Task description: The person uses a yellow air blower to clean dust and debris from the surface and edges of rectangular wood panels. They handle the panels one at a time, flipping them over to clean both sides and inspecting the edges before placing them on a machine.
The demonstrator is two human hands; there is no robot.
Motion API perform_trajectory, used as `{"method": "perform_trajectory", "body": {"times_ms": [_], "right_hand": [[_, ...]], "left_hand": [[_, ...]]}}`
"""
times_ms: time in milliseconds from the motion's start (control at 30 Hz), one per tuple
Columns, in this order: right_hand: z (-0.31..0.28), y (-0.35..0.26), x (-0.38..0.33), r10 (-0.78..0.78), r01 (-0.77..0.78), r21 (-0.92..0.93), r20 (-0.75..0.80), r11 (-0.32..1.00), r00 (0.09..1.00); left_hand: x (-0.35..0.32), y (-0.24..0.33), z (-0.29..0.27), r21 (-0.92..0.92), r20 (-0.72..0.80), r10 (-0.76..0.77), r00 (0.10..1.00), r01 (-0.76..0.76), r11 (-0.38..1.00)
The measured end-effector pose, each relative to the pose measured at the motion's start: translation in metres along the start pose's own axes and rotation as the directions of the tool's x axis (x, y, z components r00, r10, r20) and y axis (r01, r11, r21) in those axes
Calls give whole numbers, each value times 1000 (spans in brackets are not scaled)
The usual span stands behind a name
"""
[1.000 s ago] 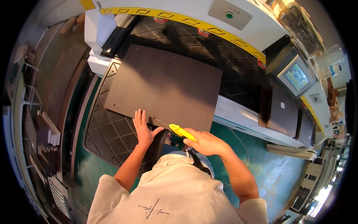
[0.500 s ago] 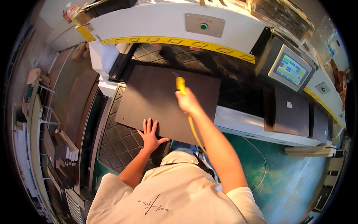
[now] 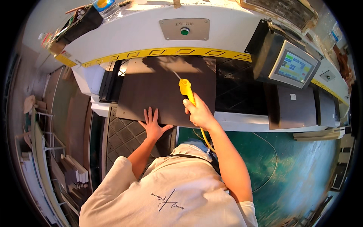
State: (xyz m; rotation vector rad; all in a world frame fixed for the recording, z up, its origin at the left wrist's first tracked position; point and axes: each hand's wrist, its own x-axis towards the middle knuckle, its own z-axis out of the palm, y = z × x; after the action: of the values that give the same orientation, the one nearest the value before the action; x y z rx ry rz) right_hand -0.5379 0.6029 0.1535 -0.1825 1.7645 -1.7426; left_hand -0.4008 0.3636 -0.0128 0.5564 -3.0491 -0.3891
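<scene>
One yellow plastic air gun (image 3: 185, 87) over one flat dark-brown board (image 3: 147, 90).
The board has slid deeper, up to the white metal beam (image 3: 124, 43), so the gun's tip is over its far part. The gun's long axis points away, a bit left. The right hand (image 3: 200, 113) grips it; the left hand (image 3: 152, 129) spreads wide on the board's near edge.
</scene>
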Motion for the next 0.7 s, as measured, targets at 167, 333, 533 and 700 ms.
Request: {"method": "perform_trajectory", "body": {"times_ms": [167,333,533,700], "right_hand": [[-15,-8,-14,52,-35,355,-40,934,998],[-33,-10,-39,144,-152,472,54,869,988],[-19,-39,-49,47,-39,445,-7,895,999],[19,-87,-60,-90,138,322,-158,937,983]], "left_hand": [[79,-6,11,-10,-68,32,997,-33,999],[121,-2,20,-22,-149,64,987,-68,997],[129,8,22,-40,-144,33,989,-39,998],[124,8,15,-43,-195,29,980,-38,998]]}}
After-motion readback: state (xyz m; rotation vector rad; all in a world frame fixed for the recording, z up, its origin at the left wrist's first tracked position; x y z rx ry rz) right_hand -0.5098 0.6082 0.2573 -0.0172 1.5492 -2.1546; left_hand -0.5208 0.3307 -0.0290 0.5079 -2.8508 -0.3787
